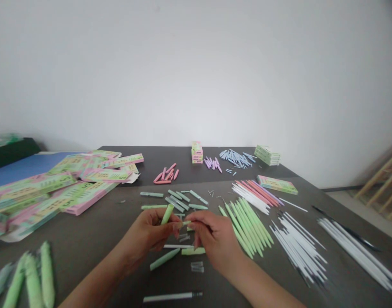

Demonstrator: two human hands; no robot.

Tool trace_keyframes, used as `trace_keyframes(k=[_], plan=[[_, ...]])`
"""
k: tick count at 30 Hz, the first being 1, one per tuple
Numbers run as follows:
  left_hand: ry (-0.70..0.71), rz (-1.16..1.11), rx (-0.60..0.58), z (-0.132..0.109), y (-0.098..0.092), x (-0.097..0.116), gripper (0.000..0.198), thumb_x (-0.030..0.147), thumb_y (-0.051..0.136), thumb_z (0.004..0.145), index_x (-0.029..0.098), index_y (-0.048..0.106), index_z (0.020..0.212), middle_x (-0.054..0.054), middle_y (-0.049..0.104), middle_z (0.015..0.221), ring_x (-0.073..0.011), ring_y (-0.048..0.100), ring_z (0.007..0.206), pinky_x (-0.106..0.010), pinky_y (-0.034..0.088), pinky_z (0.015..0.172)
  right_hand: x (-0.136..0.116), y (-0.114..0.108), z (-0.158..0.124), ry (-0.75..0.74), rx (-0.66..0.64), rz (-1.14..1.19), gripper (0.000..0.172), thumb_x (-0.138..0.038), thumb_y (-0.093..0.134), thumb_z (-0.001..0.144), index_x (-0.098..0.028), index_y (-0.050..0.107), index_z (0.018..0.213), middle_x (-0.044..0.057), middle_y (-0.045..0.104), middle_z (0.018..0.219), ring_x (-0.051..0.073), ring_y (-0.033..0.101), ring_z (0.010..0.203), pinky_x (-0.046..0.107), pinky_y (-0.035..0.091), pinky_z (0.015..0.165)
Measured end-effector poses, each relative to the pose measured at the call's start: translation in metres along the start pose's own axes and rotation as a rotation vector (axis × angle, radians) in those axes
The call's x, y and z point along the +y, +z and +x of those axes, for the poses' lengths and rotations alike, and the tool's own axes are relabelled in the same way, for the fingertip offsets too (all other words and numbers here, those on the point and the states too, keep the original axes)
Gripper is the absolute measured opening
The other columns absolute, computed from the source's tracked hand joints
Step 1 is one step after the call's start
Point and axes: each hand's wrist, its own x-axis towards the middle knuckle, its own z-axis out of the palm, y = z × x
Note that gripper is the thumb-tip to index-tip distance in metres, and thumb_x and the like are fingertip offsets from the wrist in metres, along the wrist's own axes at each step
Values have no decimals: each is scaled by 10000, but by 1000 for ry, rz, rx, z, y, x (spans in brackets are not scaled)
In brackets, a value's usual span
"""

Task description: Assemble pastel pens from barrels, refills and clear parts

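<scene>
My left hand [155, 229] is closed round a green pen barrel [167, 214] that points up and away from me. Its thumb and fingertips also meet a small light-green piece [185, 223]. The other end of that piece is pinched by my right hand [215, 235], so the two hands nearly touch above the table's middle. Below them lie a grey-green barrel [164, 259], a light-green barrel [193, 251] and small clear parts [197, 267]. Grey-green barrels [176, 203] are scattered just beyond the hands.
Flat printed boxes [96, 175] overlap at the left. Green pens [250, 226] and white refills [300, 244] lie at the right. Pink [166, 174], purple [213, 164] and blue [237, 158] parts sit farther back, near stacked boxes [197, 152]. Thick green pens [32, 278] are at near left.
</scene>
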Motion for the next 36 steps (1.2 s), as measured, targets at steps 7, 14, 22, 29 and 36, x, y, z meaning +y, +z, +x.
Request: trace_keyframes(k=[7, 14, 22, 29, 36], plan=[[98, 67, 139, -5, 7, 4, 239, 362, 684, 636, 129, 634, 657, 42, 528, 490, -38, 308, 377, -173, 219, 378, 0, 4, 1, 128, 53, 226, 138, -186, 518, 760, -167, 653, 779, -58, 506, 479, 59, 460, 357, 159, 350, 382], [148, 104, 173, -12, 11, 7, 229, 373, 687, 659, 149, 647, 631, 53, 485, 461, -46, 315, 402, -170, 221, 389, -4, 8, 0, 218, 116, 349, 113, -236, 585, 694, -151, 657, 711, -44, 555, 495, 35, 415, 313, 138, 296, 317], [179, 108, 217, -18, 19, 14, 179, 335, 691, 651, 162, 664, 613, 40, 516, 475, -64, 361, 431, -175, 258, 411, -8, 6, 0, 260, 88, 417, 143, -272, 606, 700, -137, 645, 725, 7, 658, 614, 18, 398, 287, 132, 266, 288], [205, 141, 219, -20, 19, 15, 182, 332, 680, 656, 161, 665, 595, 29, 540, 487, -76, 393, 446, -182, 295, 434, -13, 3, 1, 281, 51, 405, 176, -300, 617, 704, -127, 644, 721, 8, 658, 592, 17, 390, 283, 134, 247, 287], [245, 222, 203, -17, 15, 11, 206, 362, 682, 651, 164, 678, 595, -7, 606, 553, -120, 484, 517, -207, 370, 497, -17, 1, 1, 297, 29, 400, 209, -331, 610, 713, -123, 634, 720, 6, 655, 581, 12, 356, 275, 141, 212, 284]])
